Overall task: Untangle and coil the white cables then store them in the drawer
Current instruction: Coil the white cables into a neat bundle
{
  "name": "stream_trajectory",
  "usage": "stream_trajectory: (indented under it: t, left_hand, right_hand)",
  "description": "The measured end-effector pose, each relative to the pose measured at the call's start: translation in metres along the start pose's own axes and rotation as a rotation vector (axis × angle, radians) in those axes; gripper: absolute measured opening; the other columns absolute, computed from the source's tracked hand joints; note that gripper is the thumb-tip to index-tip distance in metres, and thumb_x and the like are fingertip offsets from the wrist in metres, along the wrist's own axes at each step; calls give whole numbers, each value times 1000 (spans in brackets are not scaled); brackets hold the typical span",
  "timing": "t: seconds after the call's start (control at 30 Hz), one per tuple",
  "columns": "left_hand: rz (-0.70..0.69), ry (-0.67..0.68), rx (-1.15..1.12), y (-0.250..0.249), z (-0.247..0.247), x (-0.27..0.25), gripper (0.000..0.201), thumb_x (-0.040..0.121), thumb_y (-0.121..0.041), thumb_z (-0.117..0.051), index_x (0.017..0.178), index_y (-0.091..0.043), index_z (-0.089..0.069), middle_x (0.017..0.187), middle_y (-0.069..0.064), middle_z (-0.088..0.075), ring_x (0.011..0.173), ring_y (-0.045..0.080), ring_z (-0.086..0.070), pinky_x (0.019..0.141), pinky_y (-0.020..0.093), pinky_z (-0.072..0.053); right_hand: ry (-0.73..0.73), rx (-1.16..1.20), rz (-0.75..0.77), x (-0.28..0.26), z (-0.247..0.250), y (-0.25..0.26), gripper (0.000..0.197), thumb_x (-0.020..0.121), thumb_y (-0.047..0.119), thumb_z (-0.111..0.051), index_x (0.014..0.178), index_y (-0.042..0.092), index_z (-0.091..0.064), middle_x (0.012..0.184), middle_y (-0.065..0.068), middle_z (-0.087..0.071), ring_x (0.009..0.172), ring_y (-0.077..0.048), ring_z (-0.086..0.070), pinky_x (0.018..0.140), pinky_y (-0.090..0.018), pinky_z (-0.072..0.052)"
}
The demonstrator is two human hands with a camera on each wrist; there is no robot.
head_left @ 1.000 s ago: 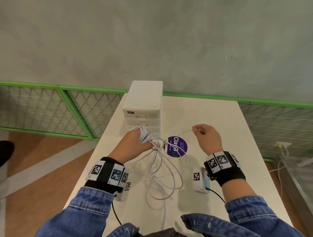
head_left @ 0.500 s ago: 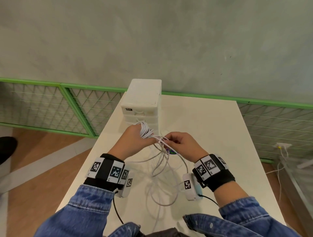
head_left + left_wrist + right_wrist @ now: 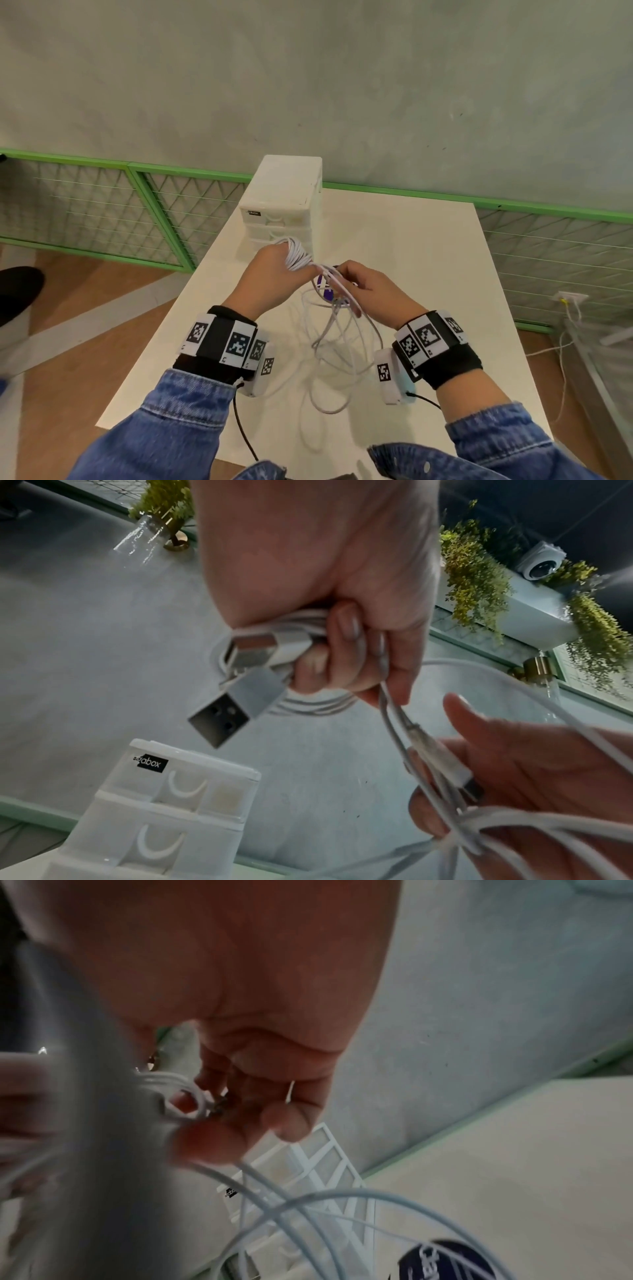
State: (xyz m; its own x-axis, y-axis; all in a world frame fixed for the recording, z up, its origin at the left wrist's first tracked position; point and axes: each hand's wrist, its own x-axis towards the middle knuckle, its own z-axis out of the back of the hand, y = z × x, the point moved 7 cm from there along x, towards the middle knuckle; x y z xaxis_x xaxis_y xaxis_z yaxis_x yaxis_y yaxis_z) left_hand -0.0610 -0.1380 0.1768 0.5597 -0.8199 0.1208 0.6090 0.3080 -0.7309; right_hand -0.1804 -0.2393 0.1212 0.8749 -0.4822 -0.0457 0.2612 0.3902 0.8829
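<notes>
Grey plaster wall and green mesh fencing stand behind a white worktop [image 3: 428, 260], with a small white drawer unit [image 3: 284, 192] at its far left edge. Just in front of the drawer unit, the left hand [image 3: 270, 281] is clenched round a finished coil of white cable [image 3: 297, 254]; the left wrist view shows a USB plug [image 3: 224, 715] sticking out of that fist toward the drawer unit. From the coil, a strand runs rightward to the right hand [image 3: 371, 291], just beside the left, whose fingers pinch it near a small connector [image 3: 441, 764]. Below both hands the uncoiled white cables [image 3: 342, 356] hang in loose, crossing loops down to the worktop, on the near side of the drawer unit, part covering a purple sticker [image 3: 325, 291]. The next wrap, I judge, turns on this: the free length lies right of and below the coil, so the right hand is better placed to feed it over. All drawers look closed.
</notes>
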Motion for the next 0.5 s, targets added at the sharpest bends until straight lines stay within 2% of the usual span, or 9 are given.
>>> stream_trajectory:
  t: [0.07,0.13,0.2,0.3,0.37,0.43,0.5]
  left_hand:
    - [-18,-9,39,-7,-1,-1,44,82,-33,-69,74,6,-50,74,18,-50,69,25,-47,57,26,-31]
    - [-12,-5,41,-6,-1,-2,43,83,-32,-69,73,6,-50,72,13,-45,66,19,-42,55,22,-30]
    - [18,4,-14,4,1,-1,46,83,-32,-70,78,10,-53,72,17,-48,64,17,-41,52,20,-30]
    - [65,92,-44,20,1,3,52,78,-42,-73,94,5,-59,77,18,-59,59,14,-44,45,20,-34]
    - [52,146,-62,23,3,9,54,75,-43,-75,100,2,-61,86,19,-64,58,12,-45,41,17,-35]
    - [19,151,-101,22,5,15,58,73,-45,-75,99,5,-61,91,23,-63,62,13,-48,46,18,-37]
    - [-10,148,-125,23,5,22,62,71,-48,-76,96,6,-61,95,23,-64,72,23,-58,62,30,-47]
  right_hand:
    - [-14,111,1,-3,-4,-5,14,91,26,-59,95,13,-59,85,-5,-66,62,-13,-60,70,-32,-52]
    - [-78,173,3,-5,3,-7,9,89,12,-61,97,8,-62,87,-11,-68,64,-14,-62,66,-25,-52]
    - [-140,236,8,-5,13,-5,10,87,4,-61,95,9,-65,86,-10,-69,63,-11,-62,62,-20,-50]
    - [-133,237,38,-2,19,4,20,88,3,-60,100,18,-64,86,-4,-69,70,-5,-64,67,-17,-51]
    - [-85,208,58,-2,18,11,25,89,6,-60,107,22,-62,91,-7,-67,77,-6,-64,72,-14,-50]
    - [-46,165,63,0,17,17,28,88,6,-62,109,24,-62,99,-8,-69,84,-10,-64,76,-15,-50]
    - [-26,106,38,5,17,17,26,85,6,-64,105,23,-64,99,-3,-69,82,-5,-63,73,-14,-48]
